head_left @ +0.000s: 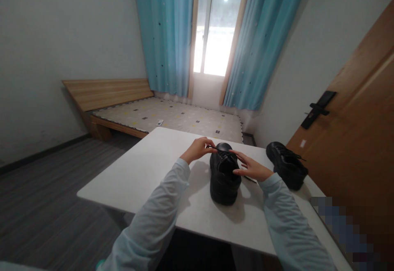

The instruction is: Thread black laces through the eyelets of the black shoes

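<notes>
A black lace-up shoe [225, 185] stands upright on the white table [138, 172], its heel toward me and its toe toward the window. At the shoe's left side, my left hand [199, 149] pinches a black shoelace [214, 147] near the eyelets. My right hand [250, 167] rests against the shoe's right side, thumb by the opening and fingers spread toward the laces. A loose lace end trails onto the table under the right hand. A second black shoe [287, 166] sits farther right, by the table's right edge.
Beyond the table is a bed [184, 115] with a wooden headboard and a small white object [160, 122] on its edge. Blue curtains [168, 33] flank the bright window. A wooden door [357, 111] with a black handle stands close on the right.
</notes>
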Available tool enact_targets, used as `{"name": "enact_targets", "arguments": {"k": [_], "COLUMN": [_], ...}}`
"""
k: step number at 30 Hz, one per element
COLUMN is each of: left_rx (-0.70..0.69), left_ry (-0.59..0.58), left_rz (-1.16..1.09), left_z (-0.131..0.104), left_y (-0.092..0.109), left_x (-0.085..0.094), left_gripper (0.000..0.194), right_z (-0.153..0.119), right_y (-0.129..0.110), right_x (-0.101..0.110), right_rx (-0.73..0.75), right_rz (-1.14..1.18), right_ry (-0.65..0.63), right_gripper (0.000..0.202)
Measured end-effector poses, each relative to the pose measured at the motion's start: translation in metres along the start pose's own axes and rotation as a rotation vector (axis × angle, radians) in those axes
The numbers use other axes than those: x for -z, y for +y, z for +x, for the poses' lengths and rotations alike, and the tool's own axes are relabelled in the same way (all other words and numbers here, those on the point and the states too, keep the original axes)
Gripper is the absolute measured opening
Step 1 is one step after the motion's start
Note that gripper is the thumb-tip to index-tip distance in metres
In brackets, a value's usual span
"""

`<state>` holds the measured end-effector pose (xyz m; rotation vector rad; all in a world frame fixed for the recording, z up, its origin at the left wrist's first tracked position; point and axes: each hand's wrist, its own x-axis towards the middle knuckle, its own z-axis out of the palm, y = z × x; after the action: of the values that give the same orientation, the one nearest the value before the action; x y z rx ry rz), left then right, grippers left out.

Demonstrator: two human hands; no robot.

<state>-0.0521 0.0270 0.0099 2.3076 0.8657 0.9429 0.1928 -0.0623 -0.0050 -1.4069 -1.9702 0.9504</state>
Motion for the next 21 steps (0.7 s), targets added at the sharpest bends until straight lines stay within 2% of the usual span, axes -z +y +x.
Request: {"name": "enact_targets", "arguments": {"k": [7, 10, 12, 14, 18, 21], "left_rx": [-0.006, 0.051, 0.065, 0.045, 0.019, 0.037], "left_ry": [0.090, 0.182, 0.193, 0.144, -0.060, -0.159], "left_rz": [-0.076, -0.182, -0.306, -0.466, -0.761, -0.817], "left_z": [0.002, 0.003, 0.003, 0.002, -0.004, -0.008], "left_y": [0.001, 0.002, 0.004, 0.009, 0.021, 0.026], "left_x": [-0.002, 0.001, 0.005, 0.007, 0.007, 0.006], "left_gripper": [0.015, 0.013, 0.016, 0.018, 0.024, 0.034], "right_z": [-0.001, -0.002, -0.002, -0.002, -0.003, -0.002], "right_y": [-0.005, -0.006, -0.006, -0.006, -0.005, -0.003], "right_x": [0.000, 0.000, 0.000, 0.000, 0.000, 0.001], "right_rx": [-0.036, -0.035, -0.031, -0.034, -0.029, -0.004], "right_rz": [-0.029, -0.031, -0.026, -0.021, 0.010, 0.071], "right_ry": [-0.003, -0.002, -0.002, -0.001, -0.006, 0.004], "right_gripper": [0.083, 0.083, 0.083, 0.083, 0.086, 0.086]}}
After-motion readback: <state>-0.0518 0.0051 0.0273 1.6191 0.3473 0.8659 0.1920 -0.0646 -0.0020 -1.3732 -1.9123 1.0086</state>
